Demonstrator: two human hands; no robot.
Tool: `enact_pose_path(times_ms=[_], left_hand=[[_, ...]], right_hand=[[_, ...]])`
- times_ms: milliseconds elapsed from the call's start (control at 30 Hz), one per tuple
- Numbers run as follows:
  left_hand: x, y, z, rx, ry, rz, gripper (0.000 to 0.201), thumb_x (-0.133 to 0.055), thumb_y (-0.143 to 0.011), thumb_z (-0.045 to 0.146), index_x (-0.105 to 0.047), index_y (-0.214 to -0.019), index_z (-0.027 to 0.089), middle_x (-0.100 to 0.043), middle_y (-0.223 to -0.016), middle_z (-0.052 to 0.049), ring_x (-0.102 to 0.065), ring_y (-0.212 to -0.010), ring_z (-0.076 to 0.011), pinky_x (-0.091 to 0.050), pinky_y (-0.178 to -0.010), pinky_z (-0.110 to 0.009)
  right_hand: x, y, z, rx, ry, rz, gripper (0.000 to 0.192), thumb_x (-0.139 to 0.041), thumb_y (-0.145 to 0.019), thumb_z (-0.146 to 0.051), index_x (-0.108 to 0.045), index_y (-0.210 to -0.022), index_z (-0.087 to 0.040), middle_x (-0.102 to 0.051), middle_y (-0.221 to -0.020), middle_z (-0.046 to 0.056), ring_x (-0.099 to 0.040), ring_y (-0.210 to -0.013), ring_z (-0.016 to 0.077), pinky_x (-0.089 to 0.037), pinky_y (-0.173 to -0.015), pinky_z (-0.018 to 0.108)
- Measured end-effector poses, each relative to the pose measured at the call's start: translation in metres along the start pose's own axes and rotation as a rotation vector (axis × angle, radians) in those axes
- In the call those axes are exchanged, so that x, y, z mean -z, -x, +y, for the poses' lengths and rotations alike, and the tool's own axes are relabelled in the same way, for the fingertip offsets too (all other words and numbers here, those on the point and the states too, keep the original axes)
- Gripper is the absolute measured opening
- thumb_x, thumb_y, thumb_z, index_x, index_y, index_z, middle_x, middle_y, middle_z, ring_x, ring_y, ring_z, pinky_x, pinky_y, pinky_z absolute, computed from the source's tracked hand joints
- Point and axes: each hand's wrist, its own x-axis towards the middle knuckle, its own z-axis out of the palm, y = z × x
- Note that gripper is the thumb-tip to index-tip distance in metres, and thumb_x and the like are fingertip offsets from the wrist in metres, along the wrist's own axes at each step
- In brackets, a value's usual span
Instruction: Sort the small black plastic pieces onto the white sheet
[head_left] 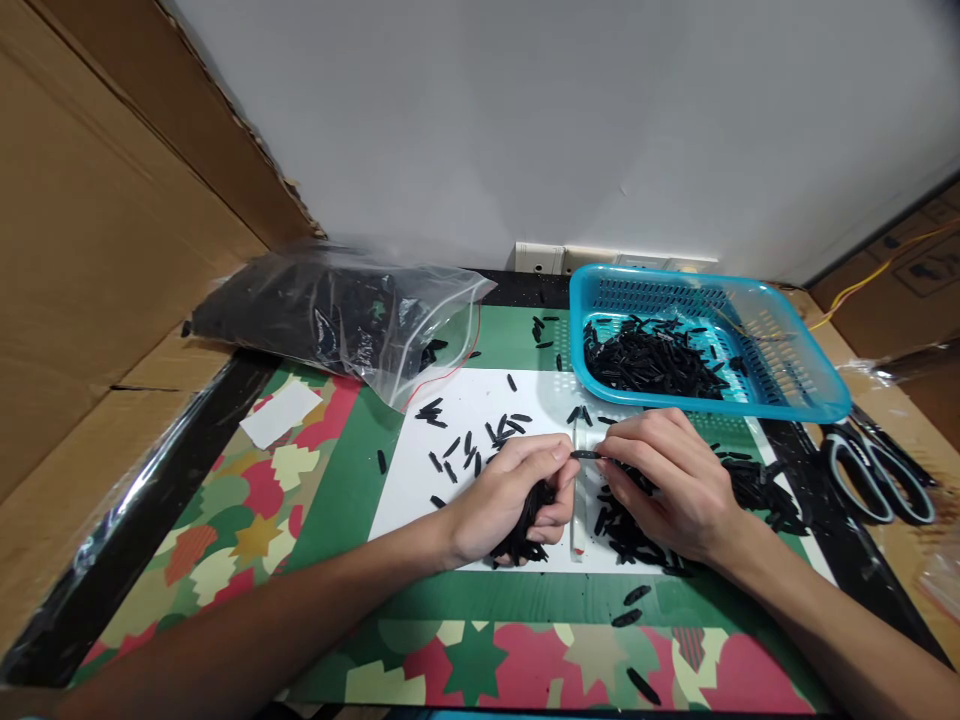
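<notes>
The left hand point(510, 495) curls closed around a bundle of black pieces point(525, 530), while its thumb and forefinger pinch one end of a single black piece point(586, 455). The right hand point(671, 480), fingers bent, grips that piece's other end just beside it. More loose black pieces point(472, 445) lie beyond the left hand; a blue basket point(817, 385) sits beyond the right, scissors point(877, 475) farther right.

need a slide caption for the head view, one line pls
Left hand holds a bunch of small black pieces while right hand pinches one black piece beside a blue basket.
</notes>
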Motion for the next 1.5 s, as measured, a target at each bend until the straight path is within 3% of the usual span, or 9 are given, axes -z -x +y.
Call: enact_pose_path(times_ms=[133,267,367,533,633,900,1067,1300,1500], left_hand=[[0.000,0.001,0.000,0.001,-0.018,0.000,0.034,-0.044,-0.104,0.048,-0.047,-0.085,0.020,-0.043,-0.058,0.006,-0.033,-0.046,-0.0069,-0.025,-0.046,-0.018],[0.000,0.003,0.001,0.019,-0.036,0.020,0.037,-0.043,-0.103,0.056,-0.047,-0.090,0.022,-0.043,-0.058,0.006,-0.035,-0.046,-0.0078,-0.026,-0.045,-0.017],[0.000,0.004,0.003,0.039,-0.079,0.020,0.037,-0.040,-0.103,0.059,-0.046,-0.096,0.024,-0.044,-0.058,0.007,-0.035,-0.045,-0.0086,-0.024,-0.042,-0.015],[-0.004,0.005,0.003,0.006,-0.106,0.022,0.034,-0.032,-0.106,0.057,-0.041,-0.118,0.026,-0.044,-0.058,0.009,-0.034,-0.045,-0.0083,-0.026,-0.045,-0.016],[-0.007,0.004,0.000,-0.003,-0.113,0.024,0.037,-0.032,-0.107,0.056,-0.039,-0.127,0.026,-0.044,-0.059,0.009,-0.034,-0.047,-0.0087,-0.030,-0.049,-0.017],[-0.008,0.005,-0.002,0.015,-0.090,0.053,0.043,-0.036,-0.106,0.059,-0.041,-0.133,0.026,-0.043,-0.068,0.008,-0.039,-0.052,-0.0085,-0.032,-0.050,-0.018],[-0.010,0.007,0.001,0.039,-0.121,0.067,0.042,-0.038,-0.105,0.059,-0.043,-0.129,0.025,-0.042,-0.065,0.008,-0.039,-0.052,-0.0087,-0.032,-0.050,-0.017],[-0.004,0.003,0.005,0.070,-0.029,0.036,0.024,-0.043,-0.106,0.049,-0.045,-0.112,0.026,-0.043,-0.062,0.008,-0.034,-0.049,-0.0068,-0.027,-0.047,-0.014],[0.000,0.001,0.006,0.050,-0.026,-0.004,0.027,-0.043,-0.106,0.043,-0.044,-0.090,0.021,-0.042,-0.056,0.007,-0.032,-0.044,-0.0057,-0.025,-0.043,-0.015]], right_hand=[[0.016,-0.001,0.013,0.006,0.221,0.103,0.020,-0.070,-0.089,-0.011,-0.066,-0.106,-0.022,-0.075,-0.093,0.006,-0.068,-0.084,0.0232,-0.044,-0.081,0.041],[0.036,-0.004,0.034,-0.283,0.586,0.296,0.021,-0.073,-0.091,-0.021,-0.069,-0.111,-0.022,-0.076,-0.103,0.011,-0.065,-0.101,0.0349,-0.036,-0.095,0.053],[0.038,-0.007,0.036,-0.376,0.554,0.310,0.022,-0.072,-0.093,-0.024,-0.070,-0.115,-0.022,-0.075,-0.109,0.013,-0.062,-0.106,0.0366,-0.038,-0.094,0.053],[0.013,-0.009,0.005,-0.120,0.102,0.136,0.022,-0.069,-0.092,-0.010,-0.068,-0.110,-0.021,-0.072,-0.103,0.010,-0.063,-0.095,0.0268,-0.049,-0.084,0.044],[-0.004,-0.008,-0.014,-0.080,-0.131,-0.027,0.022,-0.063,-0.096,-0.009,-0.067,-0.114,-0.020,-0.071,-0.103,0.010,-0.061,-0.093,0.0234,-0.051,-0.079,0.040],[-0.010,-0.005,-0.018,-0.072,-0.282,-0.178,0.016,-0.062,-0.100,-0.014,-0.069,-0.114,-0.020,-0.071,-0.106,0.008,-0.056,-0.097,0.0228,-0.047,-0.083,0.039],[-0.008,-0.006,-0.018,0.004,-0.215,-0.148,0.008,-0.066,-0.098,-0.015,-0.068,-0.106,-0.016,-0.072,-0.097,0.008,-0.056,-0.087,0.0210,-0.042,-0.073,0.036],[-0.001,-0.002,-0.014,0.163,-0.099,0.100,0.018,-0.069,-0.088,-0.001,-0.069,-0.105,-0.007,-0.071,-0.081,0.010,-0.059,-0.072,0.0180,-0.043,-0.062,0.033],[0.003,-0.001,-0.005,0.191,-0.030,0.101,0.022,-0.070,-0.087,0.000,-0.069,-0.108,-0.007,-0.070,-0.076,0.009,-0.059,-0.067,0.0169,-0.046,-0.059,0.030]])
